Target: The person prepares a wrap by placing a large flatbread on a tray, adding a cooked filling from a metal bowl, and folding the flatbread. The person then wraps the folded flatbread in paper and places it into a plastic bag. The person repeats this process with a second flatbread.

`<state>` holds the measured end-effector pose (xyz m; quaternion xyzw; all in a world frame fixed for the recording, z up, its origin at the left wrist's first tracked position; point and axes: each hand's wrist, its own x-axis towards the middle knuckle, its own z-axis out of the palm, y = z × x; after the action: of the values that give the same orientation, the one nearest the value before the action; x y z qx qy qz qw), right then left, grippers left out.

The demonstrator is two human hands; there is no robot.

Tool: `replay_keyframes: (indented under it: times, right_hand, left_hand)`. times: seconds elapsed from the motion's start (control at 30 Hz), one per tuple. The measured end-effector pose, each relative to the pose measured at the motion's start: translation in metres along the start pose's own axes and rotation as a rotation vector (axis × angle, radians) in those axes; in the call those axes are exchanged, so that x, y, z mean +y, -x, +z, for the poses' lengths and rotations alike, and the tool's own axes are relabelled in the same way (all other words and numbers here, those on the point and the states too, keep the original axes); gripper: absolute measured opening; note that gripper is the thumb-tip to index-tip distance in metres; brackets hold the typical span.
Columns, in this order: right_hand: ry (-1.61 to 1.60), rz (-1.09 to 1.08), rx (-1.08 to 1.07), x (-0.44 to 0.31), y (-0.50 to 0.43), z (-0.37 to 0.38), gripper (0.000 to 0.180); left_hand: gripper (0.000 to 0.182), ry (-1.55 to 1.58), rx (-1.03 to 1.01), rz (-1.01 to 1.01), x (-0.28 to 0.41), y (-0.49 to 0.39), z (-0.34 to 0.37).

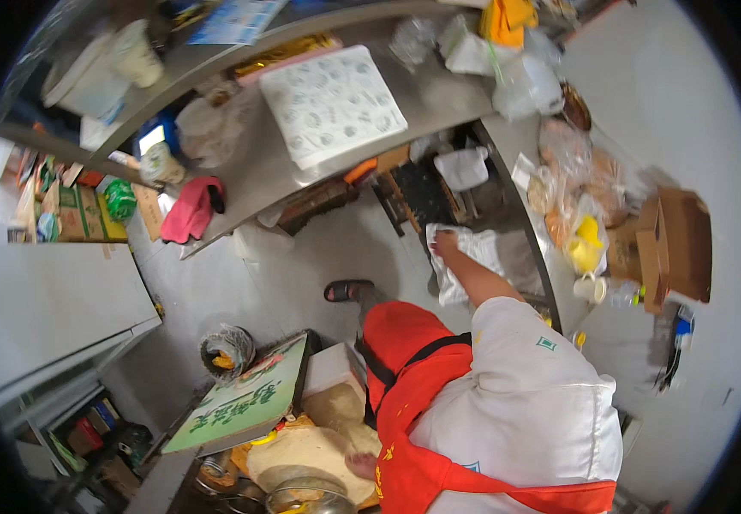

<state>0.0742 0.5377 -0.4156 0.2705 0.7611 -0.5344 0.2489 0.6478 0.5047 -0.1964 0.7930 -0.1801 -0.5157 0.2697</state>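
Note:
My right hand (445,245) reaches down below the counter, fingers closed on the near end of a silvery-white plastic package (473,254). The package spans the lower area beside a greyish, translucent sheet or bag (518,260). My left hand (361,464) is partly hidden by my red apron (409,398). It lies at the edge of a pale round board (306,450), and its fingers are too unclear to read. Next to the board stand a metal bowl or lid (311,496) and a yellow-handled utensil (264,439).
A steel counter (235,186) carries patterned paper sheets (333,103) and a pink cloth item (192,211). A black stool-like frame (419,189) stands below. Bagged food (582,247) and a cardboard box (676,247) line the right side. A lined bin (226,352) stands beside a green sign panel (242,395).

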Motion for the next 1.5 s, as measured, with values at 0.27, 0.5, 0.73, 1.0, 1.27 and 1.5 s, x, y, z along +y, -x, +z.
replay_keyframes:
  times: [0.27, 0.5, 0.73, 1.0, 1.27, 1.5]
  right_hand:
    - [-0.034, 0.063, 0.129, -0.005, -0.052, -0.058, 0.072]
    - [-0.360, -0.297, 0.407, -0.027, -0.223, -0.050, 0.066]
    - [-0.441, -0.584, 0.331, -0.038, -0.122, -0.007, 0.028]
    - [-0.870, -0.122, 0.026, -0.077, 0.009, -0.063, 0.035]
    - [-0.679, -0.167, -0.094, -0.078, 0.016, -0.090, 0.035]
    - [-0.566, -0.211, 0.026, -0.074, -0.010, -0.094, 0.031]
  left_hand:
    - [0.026, -0.529, -0.508, 0.252, 0.071, -0.039, 0.059]
    - [0.016, -0.708, -0.489, 0.256, 0.054, -0.081, 0.083]
    - [0.015, -0.991, -1.228, 0.728, 0.035, 0.034, 0.465]
    - [0.026, -1.170, -1.750, 1.214, -0.013, 0.175, 0.659]
    - [0.019, -1.115, -1.600, 1.002, -0.019, 0.165, 0.642]
    - [0.018, -0.807, -1.328, 1.200, -0.006, 0.169, 0.642]
